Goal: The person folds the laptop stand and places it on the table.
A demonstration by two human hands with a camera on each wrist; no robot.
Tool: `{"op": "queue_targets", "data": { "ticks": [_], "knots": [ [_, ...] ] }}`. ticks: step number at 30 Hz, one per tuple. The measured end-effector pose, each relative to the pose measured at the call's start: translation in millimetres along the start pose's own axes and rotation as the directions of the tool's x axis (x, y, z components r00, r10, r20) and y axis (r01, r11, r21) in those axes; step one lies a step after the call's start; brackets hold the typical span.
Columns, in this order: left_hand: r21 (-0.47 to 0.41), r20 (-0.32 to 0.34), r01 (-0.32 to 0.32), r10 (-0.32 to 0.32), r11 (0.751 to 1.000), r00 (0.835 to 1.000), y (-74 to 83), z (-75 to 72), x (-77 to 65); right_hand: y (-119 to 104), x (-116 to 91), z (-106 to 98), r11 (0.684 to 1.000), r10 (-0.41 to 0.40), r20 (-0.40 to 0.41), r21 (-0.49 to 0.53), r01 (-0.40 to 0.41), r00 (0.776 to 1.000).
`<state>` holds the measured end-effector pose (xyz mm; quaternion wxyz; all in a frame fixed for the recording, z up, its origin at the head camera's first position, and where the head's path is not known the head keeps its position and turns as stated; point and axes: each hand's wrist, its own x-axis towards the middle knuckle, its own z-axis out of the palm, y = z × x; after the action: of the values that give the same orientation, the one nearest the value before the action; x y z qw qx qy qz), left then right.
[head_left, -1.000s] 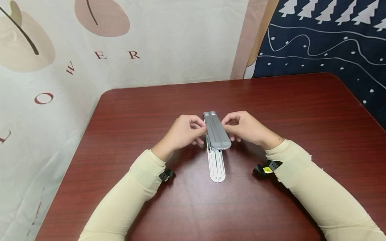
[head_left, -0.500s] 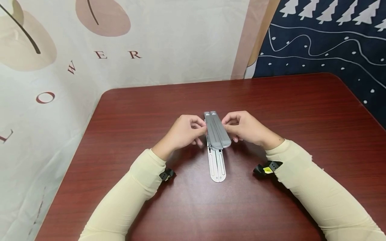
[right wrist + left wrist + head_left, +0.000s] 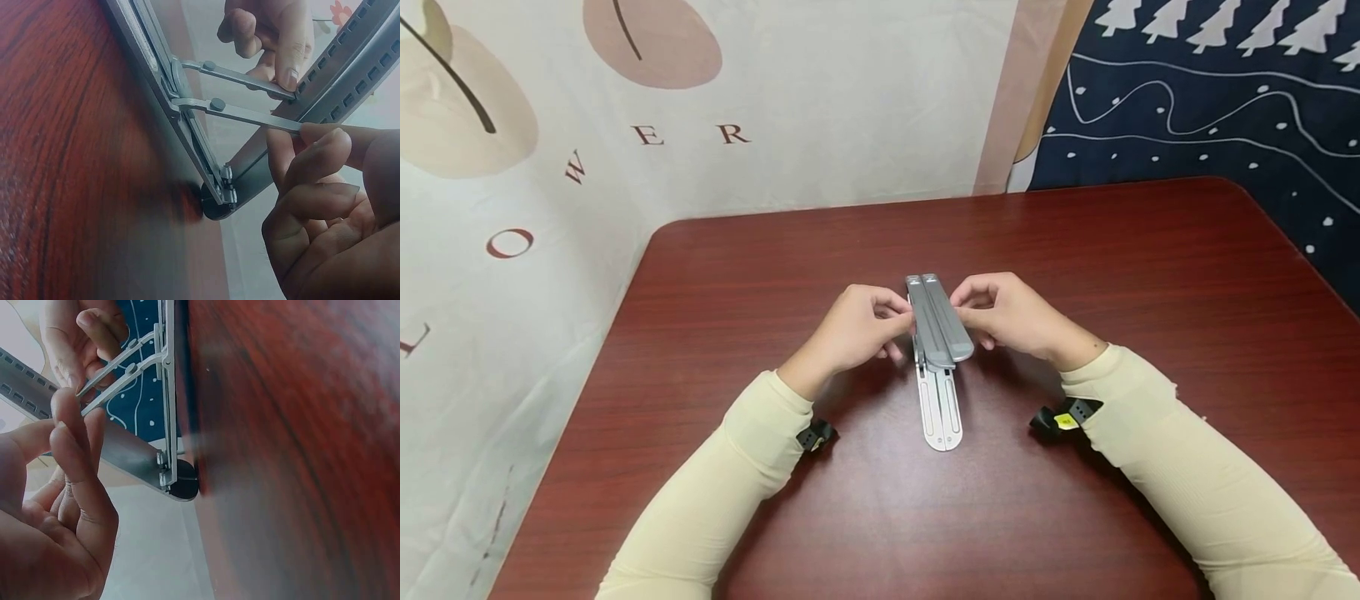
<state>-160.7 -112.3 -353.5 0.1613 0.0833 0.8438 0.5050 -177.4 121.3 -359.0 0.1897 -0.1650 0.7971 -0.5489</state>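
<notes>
A grey metal folding laptop stand (image 3: 942, 329) stands on the table, its slotted upper arms raised at a slant over the flat base (image 3: 939, 417). Two thin support struts (image 3: 250, 115) link base and upper arms, their free ends up by the slots. On the left side, my left hand (image 3: 867, 327) pinches the stand at a strut end with thumb and fingers. My right hand (image 3: 1013, 315) does the same on the other side, thumb and forefinger at the near strut's tip in the right wrist view. The upper arms hide the struts in the head view.
The dark red wooden table (image 3: 760, 267) spreads around the stand. A pale printed cloth (image 3: 850, 100) hangs at the back and left, and a navy cloth (image 3: 1172, 125) with white trees at the right. Black wrist cameras (image 3: 817, 435) sit below both wrists.
The two upper arms of the stand now sit slightly uneven at the near end, the left one lower. Both hands keep nearly the same place and grip.
</notes>
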Motion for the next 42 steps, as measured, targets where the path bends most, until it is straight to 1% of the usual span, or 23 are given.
{"op": "queue_targets", "data": {
  "ticks": [7, 15, 21, 28, 31, 36, 42],
  "knots": [
    [0.043, -0.020, -0.055, 0.055, 0.998, 0.998, -0.6, 2.7, 0.5, 2.9, 0.3, 0.1, 1.000, -0.016, -0.009, 0.003, 0.016, 1.000],
    [0.045, -0.016, -0.054, 0.055, 0.998, 0.998, 0.5, 4.5, -0.1, 5.8, 0.2, 0.3, 1.000, -0.018, -0.008, 0.023, 0.018, 1.000],
    [0.063, -0.047, -0.059, 0.062, 0.996, 0.997, 2.8, 3.7, -1.2, 2.9, 1.8, -1.1, 0.999, -0.041, -0.011, 0.009, 0.042, 0.999],
    [0.092, -0.052, -0.054, 0.059, 0.994, 0.997, 5.3, 4.4, -2.7, 1.3, 1.2, -1.3, 1.000, -0.024, -0.012, -0.006, 0.024, 1.000],
    [0.098, -0.065, -0.048, 0.055, 0.994, 0.996, 5.9, 4.4, -3.4, 1.2, 1.4, -0.6, 0.999, -0.031, -0.016, -0.005, 0.031, 0.999],
    [0.086, -0.079, -0.021, 0.028, 0.996, 0.997, 5.2, 5.6, -4.8, 1.6, 2.5, 1.7, 1.000, -0.031, -0.023, 0.003, 0.031, 0.999],
    [0.057, -0.077, -0.028, 0.032, 0.998, 0.997, 4.0, 7.3, -4.6, 3.1, 3.4, 2.6, 1.000, -0.012, -0.036, 0.003, 0.012, 0.999]
  ]
}}
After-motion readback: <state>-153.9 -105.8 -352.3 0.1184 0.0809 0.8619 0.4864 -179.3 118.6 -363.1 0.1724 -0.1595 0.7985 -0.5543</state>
